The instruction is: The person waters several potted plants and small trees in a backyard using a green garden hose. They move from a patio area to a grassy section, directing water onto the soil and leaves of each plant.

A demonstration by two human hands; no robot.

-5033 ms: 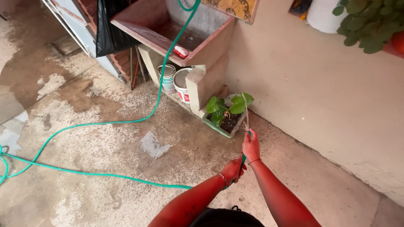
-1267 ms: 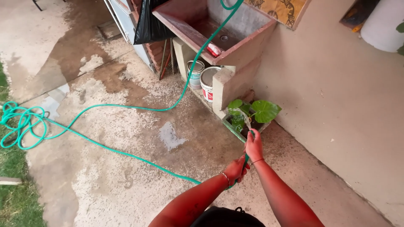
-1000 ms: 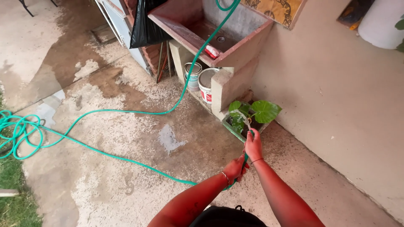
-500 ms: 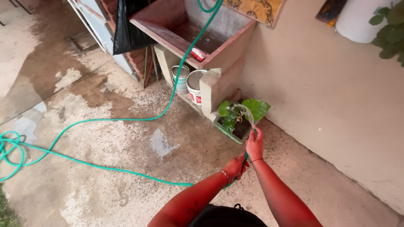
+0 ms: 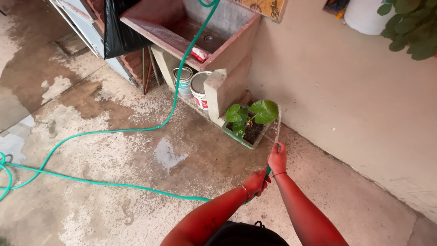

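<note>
Head view. Both hands closed on a green hose [image 5: 114,184] near its outlet end. Right hand [image 5: 277,158] grips the tip, fingers wrapped tight, thumb seemingly over the opening; a thin spray leaves it upward toward the potted plant [image 5: 249,119]. Left hand [image 5: 256,182] sits just behind and below the right, fist curled round the hose, a bracelet at the wrist. Short stretch of hose shows between the two hands.

From the left hand the hose runs left across the wet concrete floor [image 5: 136,155], bends near the left edge, then loops back and climbs into the reddish stone sink [image 5: 182,32]. Plant stands in a rectangular green planter against the sink's pedestal, just ahead of the right hand, not touching it. Two paint buckets [image 5: 193,84] sit under the sink. Black bag [image 5: 119,32] hangs at the sink's left corner.
</note>
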